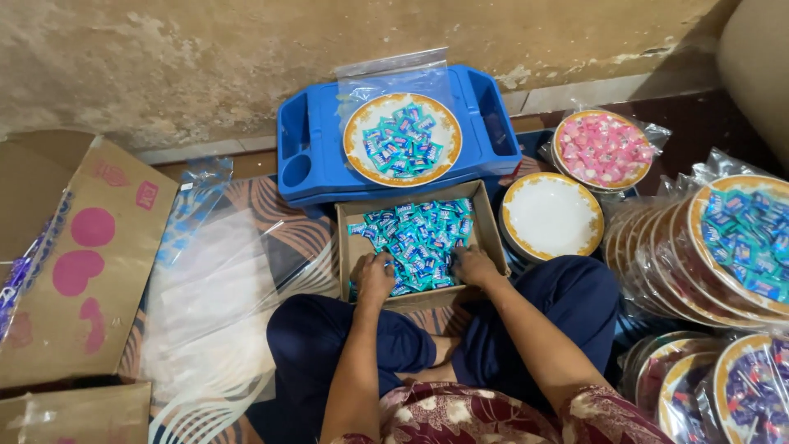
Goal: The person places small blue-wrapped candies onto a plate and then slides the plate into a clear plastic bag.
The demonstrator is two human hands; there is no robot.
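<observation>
A person sits cross-legged on the floor, both forearms reaching toward 12 o'clock into a box (490, 234) set just in front of the knees. The left hand (375, 278) lies knuckles up at the box's near left corner, fingers curled into the teal sweets (421, 234); the right hand (475, 266) does the same at the near right. Whether either hand has sweets pinched I cannot tell. The box is a shallow card rectangle, long axis running 9 to 3 o'clock, open side up, sweets heaped loose in every direction.

At 2 o'clock from the box lies an empty plate (551, 217), white with a gold rim. Beyond the box, at 12 o'clock, a blue tray (316, 160) against the wall bears a plate of teal sweets (402, 140) with a clear bag behind it. Farther right, a bagged plate of pink sweets (602, 150). At 3 o'clock, wrapped plates (723, 255) overlap in a stack. At 9 o'clock, clear bags (214, 288) and a carton (78, 263).
</observation>
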